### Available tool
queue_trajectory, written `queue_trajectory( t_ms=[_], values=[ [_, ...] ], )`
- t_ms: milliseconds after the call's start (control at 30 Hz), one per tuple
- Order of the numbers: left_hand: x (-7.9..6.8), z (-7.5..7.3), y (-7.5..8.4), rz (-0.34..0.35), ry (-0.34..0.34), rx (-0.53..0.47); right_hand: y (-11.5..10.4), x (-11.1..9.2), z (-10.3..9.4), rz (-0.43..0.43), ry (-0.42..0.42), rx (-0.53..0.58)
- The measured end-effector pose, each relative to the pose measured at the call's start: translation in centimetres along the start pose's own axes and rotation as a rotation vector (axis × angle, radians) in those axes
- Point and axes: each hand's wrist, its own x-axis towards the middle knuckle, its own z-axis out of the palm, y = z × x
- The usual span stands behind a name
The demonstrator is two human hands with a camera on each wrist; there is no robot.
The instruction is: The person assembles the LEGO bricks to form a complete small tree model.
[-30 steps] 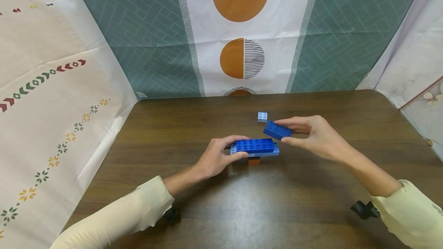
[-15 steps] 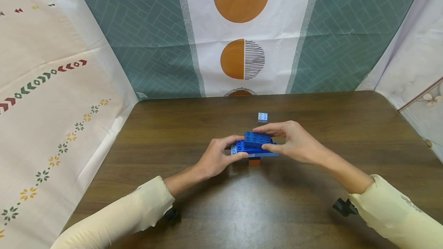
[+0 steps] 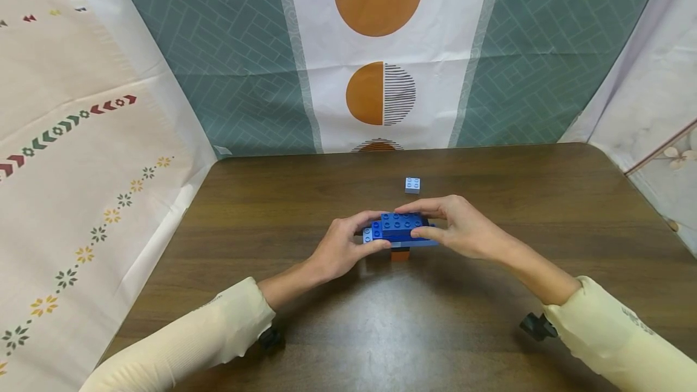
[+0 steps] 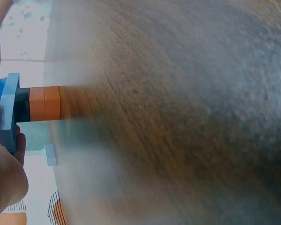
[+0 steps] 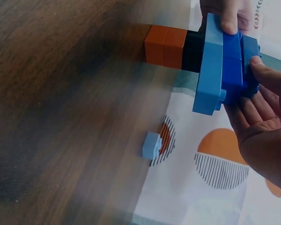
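Note:
A stacked toy-brick structure stands on the wooden table. Two orange bricks [image 5: 165,46] form its foot, with a dark brick [image 5: 192,50] above them. Over that spreads a wider light blue layer [image 5: 209,70], topped by a blue layer [image 5: 232,70]. My left hand [image 3: 339,248] grips the structure's left end between thumb and fingers. My right hand [image 3: 471,227] pinches a darker blue brick [image 3: 400,222] with studs, lying lengthwise on top of the blue layer. Whether this brick is fully pressed down, I cannot tell.
One small light blue brick [image 3: 412,185] sits apart on the table [image 3: 294,192], behind the structure. A patterned cloth [image 3: 435,101] hangs beyond the table's far edge. More cloth [image 3: 81,198] hangs along the left side.
My right hand has carried the darker blue brick leftward and down onto the structure, turning it from slanted to lined up with the layer below. My left hand has stayed put.

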Motion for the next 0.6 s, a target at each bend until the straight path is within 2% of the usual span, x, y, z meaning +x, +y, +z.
queue_trajectory(
  t_ms=[433, 600],
  values=[
    [0.0, 0.04, -0.09, 0.011, -0.004, 0.009, 0.96, -0.13, 0.48, -0.013, 0.018, 0.105],
    [-0.09, 0.04, 0.51, 0.033, 0.02, -0.034, 1.11, -0.36, 0.25, -0.001, 0.026, 0.126]
  ],
)
